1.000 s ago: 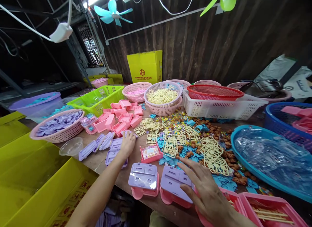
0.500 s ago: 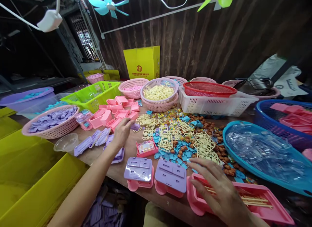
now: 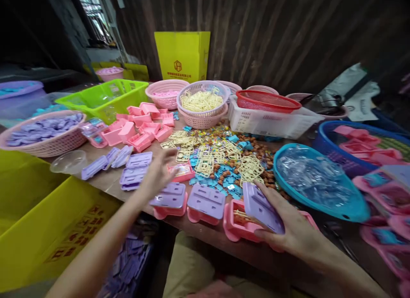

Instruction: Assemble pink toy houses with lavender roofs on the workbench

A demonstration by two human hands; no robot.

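The right hand (image 3: pixel 294 225) pinches a purple lid (image 3: pixel 261 208) between thumb and fingers, tilted over an open pink box (image 3: pixel 231 232) that holds pale sticks (image 3: pixel 241 215) at the table's near edge. The left hand (image 3: pixel 158 172), blurred, has its fingers loosely spread and grips nothing; it is near a small pink tray (image 3: pixel 185 176). Between the hands, 2 purple-lidded pink boxes (image 3: pixel 206 204) sit side by side. Left of the left hand lie more purple lids (image 3: pixel 136 172); beyond it are empty pink trays (image 3: pixel 141 140).
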